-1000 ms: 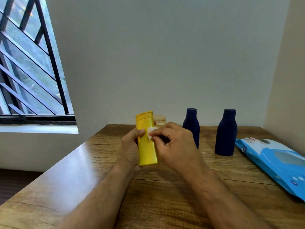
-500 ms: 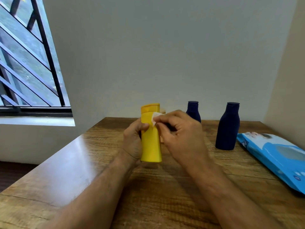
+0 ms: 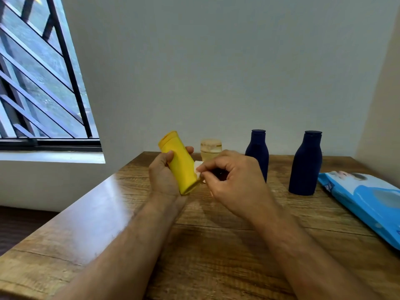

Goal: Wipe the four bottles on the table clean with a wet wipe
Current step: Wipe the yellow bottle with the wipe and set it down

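My left hand (image 3: 162, 176) grips a yellow bottle (image 3: 178, 161) above the wooden table (image 3: 216, 245), tilted with its cap up and to the left. My right hand (image 3: 233, 180) pinches a small white wet wipe (image 3: 198, 168) against the bottle's lower right side. Behind the hands stands a pale clear bottle with a beige cap (image 3: 211, 151), partly hidden. Two dark blue bottles stand upright on the table, one (image 3: 257, 152) just behind my right hand and one (image 3: 306, 163) further right.
A blue pack of wet wipes (image 3: 365, 202) lies flat at the table's right edge. A barred window (image 3: 39, 83) with a sill is on the left. Walls close off the back and the right of the table.
The yellow bottle went from upright to tilted, cap leaning left. The wipe slid from near the cap down to the lower side of the bottle.
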The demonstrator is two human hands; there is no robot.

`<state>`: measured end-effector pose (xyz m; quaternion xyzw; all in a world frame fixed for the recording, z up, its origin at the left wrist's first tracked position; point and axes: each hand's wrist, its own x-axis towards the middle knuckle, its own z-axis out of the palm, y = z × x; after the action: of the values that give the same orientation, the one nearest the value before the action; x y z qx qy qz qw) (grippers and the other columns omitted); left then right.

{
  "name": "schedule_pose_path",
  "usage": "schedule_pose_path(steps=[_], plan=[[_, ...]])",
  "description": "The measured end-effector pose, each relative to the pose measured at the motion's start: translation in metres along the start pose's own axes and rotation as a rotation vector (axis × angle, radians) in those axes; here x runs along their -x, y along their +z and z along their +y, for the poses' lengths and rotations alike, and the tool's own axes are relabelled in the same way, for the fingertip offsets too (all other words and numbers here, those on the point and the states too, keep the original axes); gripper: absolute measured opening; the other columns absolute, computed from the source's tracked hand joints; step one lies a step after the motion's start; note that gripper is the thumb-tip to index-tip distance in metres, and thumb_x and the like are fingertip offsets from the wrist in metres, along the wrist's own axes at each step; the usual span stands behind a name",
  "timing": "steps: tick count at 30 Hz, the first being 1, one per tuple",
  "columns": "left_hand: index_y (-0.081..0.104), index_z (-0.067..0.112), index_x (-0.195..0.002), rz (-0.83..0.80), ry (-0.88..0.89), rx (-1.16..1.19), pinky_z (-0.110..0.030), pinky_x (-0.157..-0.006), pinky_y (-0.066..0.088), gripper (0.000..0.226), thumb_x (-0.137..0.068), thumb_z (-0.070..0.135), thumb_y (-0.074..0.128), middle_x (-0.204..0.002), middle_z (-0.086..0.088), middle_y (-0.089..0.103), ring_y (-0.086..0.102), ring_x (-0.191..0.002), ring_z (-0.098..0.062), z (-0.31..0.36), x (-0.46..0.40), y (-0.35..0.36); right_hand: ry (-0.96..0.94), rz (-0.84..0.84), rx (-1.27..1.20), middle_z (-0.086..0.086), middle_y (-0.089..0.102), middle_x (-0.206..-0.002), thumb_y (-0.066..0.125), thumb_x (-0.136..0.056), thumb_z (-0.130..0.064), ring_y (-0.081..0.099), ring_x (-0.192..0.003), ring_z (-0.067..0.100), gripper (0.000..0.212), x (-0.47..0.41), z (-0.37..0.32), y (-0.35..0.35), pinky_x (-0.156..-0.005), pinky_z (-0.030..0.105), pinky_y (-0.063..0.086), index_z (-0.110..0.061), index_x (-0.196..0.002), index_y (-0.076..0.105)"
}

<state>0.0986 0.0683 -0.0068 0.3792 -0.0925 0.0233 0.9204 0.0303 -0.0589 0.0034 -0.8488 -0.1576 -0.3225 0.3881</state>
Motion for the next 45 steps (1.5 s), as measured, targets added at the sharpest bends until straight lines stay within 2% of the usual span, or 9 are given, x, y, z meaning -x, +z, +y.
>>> schedule_pose_path(steps=[7,16,20,23,27,31,35,40,45], plan=[[0.056,-0.004,-0.128,-0.115,-0.092,-0.106,-0.041,-0.078,0.060,0.041,-0.101,0.026,0.048,-0.120,-0.027,0.066,0.068,-0.104,-0.035,-0.006,0.010,0.002,0.057,0.176,-0.138,-0.014,0.069,-0.101,0.073,-0.085,-0.019,0.062,-0.095,-0.004,0.014,-0.001,-0.002,-0.005,-0.081,0.010,0.052,-0.026,-0.096,0.077],[0.051,0.003,-0.136,0.268,0.001,0.022,-0.034,-0.071,0.060,0.045,-0.103,0.033,0.052,-0.115,-0.019,0.065,0.067,-0.091,-0.026,-0.002,-0.004,-0.003,0.006,0.111,-0.096,-0.015,0.069,-0.091,0.075,-0.083,-0.020,0.064,-0.084,0.000,0.011,0.004,-0.005,0.005,-0.073,0.012,0.053,-0.027,-0.092,0.078],[0.052,0.002,-0.131,0.207,-0.049,0.017,-0.051,-0.098,0.054,0.044,-0.102,0.035,0.054,-0.120,-0.025,0.066,0.067,-0.109,-0.036,-0.008,-0.001,0.002,-0.083,0.173,-0.021,-0.012,0.070,-0.095,0.074,-0.085,-0.017,0.065,-0.088,0.001,0.016,0.006,-0.005,0.013,-0.079,0.018,0.055,-0.023,-0.099,0.078],[0.054,0.001,-0.126,0.190,-0.054,0.010,-0.037,-0.074,0.063,0.039,-0.103,0.033,0.052,-0.108,-0.021,0.070,0.072,-0.087,-0.025,-0.010,0.000,0.004,-0.043,0.264,-0.057,-0.012,0.069,-0.095,0.074,-0.085,-0.017,0.065,-0.089,0.000,0.017,0.005,-0.004,0.011,-0.080,0.016,0.054,-0.022,-0.100,0.078],[0.053,-0.001,-0.132,0.225,-0.092,0.056,-0.050,-0.086,0.060,0.052,-0.101,0.041,0.055,-0.129,-0.030,0.063,0.068,-0.096,-0.032,-0.008,-0.004,-0.002,-0.022,0.056,-0.027,-0.017,0.066,-0.092,0.073,-0.086,-0.024,0.062,-0.085,-0.001,0.015,0.009,-0.007,0.016,-0.076,0.015,0.054,-0.028,-0.099,0.078],[0.051,-0.007,-0.134,0.201,-0.138,0.062,-0.032,-0.054,0.058,0.058,-0.103,0.042,0.049,-0.095,-0.023,0.071,0.072,-0.067,-0.026,-0.010,-0.007,-0.004,-0.069,-0.044,0.059,-0.018,0.065,-0.094,0.071,-0.088,-0.024,0.060,-0.086,-0.001,0.016,0.010,-0.008,0.018,-0.075,0.012,0.051,-0.029,-0.102,0.077],[0.050,-0.004,-0.134,0.191,-0.118,0.040,-0.045,-0.084,0.061,0.055,-0.102,0.042,0.052,-0.112,-0.029,0.069,0.070,-0.089,-0.031,-0.013,-0.007,-0.001,-0.091,0.150,0.060,-0.014,0.066,-0.095,0.072,-0.086,-0.018,0.062,-0.087,0.000,0.017,0.008,-0.005,0.014,-0.079,0.012,0.052,-0.024,-0.102,0.077],[0.057,0.005,-0.113,0.177,-0.057,-0.030,-0.030,-0.065,0.058,0.032,-0.104,0.035,0.049,-0.105,-0.020,0.064,0.066,-0.079,-0.022,-0.016,-0.006,0.001,-0.027,0.259,0.014,-0.011,0.068,-0.097,0.072,-0.087,-0.018,0.064,-0.090,0.000,0.017,0.005,-0.004,0.009,-0.083,0.015,0.054,-0.022,-0.102,0.077],[0.052,-0.006,-0.129,0.178,-0.091,0.023,-0.035,-0.059,0.061,0.053,-0.104,0.041,0.048,-0.093,-0.025,0.073,0.072,-0.069,-0.026,-0.010,-0.007,-0.003,-0.049,-0.021,0.062,-0.015,0.066,-0.093,0.071,-0.088,-0.025,0.060,-0.083,0.000,0.013,0.010,-0.007,0.018,-0.076,0.018,0.054,-0.027,-0.099,0.077]])
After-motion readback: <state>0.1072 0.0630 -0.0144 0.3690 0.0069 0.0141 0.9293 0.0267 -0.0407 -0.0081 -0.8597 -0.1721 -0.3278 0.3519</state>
